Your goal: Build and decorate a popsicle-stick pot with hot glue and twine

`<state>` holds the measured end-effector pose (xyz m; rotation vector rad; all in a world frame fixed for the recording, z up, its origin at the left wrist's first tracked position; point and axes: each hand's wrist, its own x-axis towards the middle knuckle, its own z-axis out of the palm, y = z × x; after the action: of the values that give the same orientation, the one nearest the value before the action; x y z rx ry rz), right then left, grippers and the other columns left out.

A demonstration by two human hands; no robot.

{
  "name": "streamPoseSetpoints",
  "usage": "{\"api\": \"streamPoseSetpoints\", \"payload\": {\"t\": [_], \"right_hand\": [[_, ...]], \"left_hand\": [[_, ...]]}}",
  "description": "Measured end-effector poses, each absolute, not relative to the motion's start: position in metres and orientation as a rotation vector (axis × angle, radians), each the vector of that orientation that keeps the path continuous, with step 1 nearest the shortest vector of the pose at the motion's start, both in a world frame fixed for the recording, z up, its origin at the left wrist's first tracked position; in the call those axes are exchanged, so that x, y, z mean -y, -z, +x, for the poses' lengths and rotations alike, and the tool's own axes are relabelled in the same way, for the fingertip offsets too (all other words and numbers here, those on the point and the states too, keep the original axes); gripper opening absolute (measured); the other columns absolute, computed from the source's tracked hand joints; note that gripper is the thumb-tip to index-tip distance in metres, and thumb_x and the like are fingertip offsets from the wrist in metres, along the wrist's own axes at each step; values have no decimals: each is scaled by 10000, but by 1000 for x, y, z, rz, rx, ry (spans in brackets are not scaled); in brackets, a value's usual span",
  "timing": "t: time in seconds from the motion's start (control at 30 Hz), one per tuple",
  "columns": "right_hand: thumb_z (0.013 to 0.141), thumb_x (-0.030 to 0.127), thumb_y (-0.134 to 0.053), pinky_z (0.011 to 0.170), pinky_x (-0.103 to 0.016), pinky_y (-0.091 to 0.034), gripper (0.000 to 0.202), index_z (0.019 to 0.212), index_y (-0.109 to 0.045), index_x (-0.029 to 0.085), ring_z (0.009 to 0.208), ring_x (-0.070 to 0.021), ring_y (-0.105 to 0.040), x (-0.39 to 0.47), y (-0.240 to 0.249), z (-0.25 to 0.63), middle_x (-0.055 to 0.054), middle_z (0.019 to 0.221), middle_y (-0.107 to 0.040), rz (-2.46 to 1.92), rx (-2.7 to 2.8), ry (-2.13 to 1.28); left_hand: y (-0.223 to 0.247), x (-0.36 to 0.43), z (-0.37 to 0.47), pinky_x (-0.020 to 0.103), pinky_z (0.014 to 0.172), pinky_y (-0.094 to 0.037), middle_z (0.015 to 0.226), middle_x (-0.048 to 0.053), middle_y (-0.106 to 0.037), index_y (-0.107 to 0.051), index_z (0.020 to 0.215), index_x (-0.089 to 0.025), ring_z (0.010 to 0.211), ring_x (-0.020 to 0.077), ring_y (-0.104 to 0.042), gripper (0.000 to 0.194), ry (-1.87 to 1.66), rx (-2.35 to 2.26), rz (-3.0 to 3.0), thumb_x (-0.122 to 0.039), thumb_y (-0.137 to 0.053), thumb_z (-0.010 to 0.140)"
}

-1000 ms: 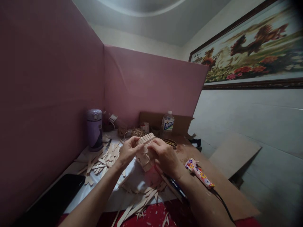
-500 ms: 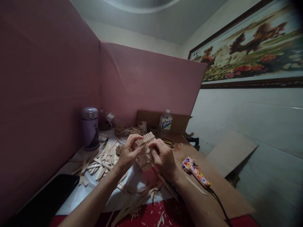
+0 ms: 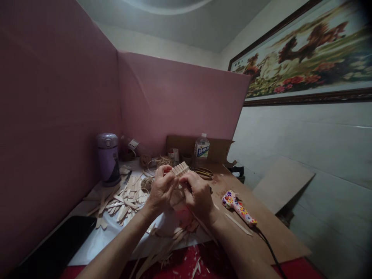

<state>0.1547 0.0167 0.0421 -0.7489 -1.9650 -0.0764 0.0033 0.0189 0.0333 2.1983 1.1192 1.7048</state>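
Note:
Between my hands, raised over the middle of the work surface, is a small craft stick panel (image 3: 180, 168), a row of pale wooden sticks side by side with a strip across them. My left hand (image 3: 163, 188) grips its left side, thumb toward me. With bent fingers, my right hand (image 3: 198, 193) presses on its right side. The lower part of the panel is mostly covered by my fingers. Loose craft sticks (image 3: 123, 207) lie in a heap left of my hands, with a ball of twine (image 3: 147, 184) beside them.
A flower-patterned glue gun (image 3: 240, 208) with a black cord lies on the brown board (image 3: 270, 236) at right. Behind stand a purple flask (image 3: 108, 161), a clear bottle (image 3: 202, 149) and scissors (image 3: 204, 173). A black phone-like slab (image 3: 62, 242) lies front left. Pink panels enclose the back and left.
My hands have drawn closer together around the stick panel, and the panel has turned slightly. My left fingers now cover more of its left side. The view has shifted a little.

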Motion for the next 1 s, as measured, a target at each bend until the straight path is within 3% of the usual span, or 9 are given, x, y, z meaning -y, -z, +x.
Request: {"api": "streamPoseSetpoints", "payload": {"t": [0.5,1.0], "right_hand": [[843,119,-493,725,-299,-427,129,878,-590,197,837,-202,-556,-18,-39,155,-60,878,-619,-785,1987,91],[869,146,-498,738,-308,-427,109,884,-593,197,851,-206,-557,-17,-39,153,-63,886,-623,-769,1988,91]], "left_hand": [[-38,-17,0,355,939,-387,1048,73,-527,-611,679,-179,1044,224,-495,189,-1659,-1082,2071,-292,-561,822],[-36,-17,5,337,852,-397,902,66,-502,-530,631,-187,937,205,-472,337,-1702,-1144,2186,-334,-410,909]]}}
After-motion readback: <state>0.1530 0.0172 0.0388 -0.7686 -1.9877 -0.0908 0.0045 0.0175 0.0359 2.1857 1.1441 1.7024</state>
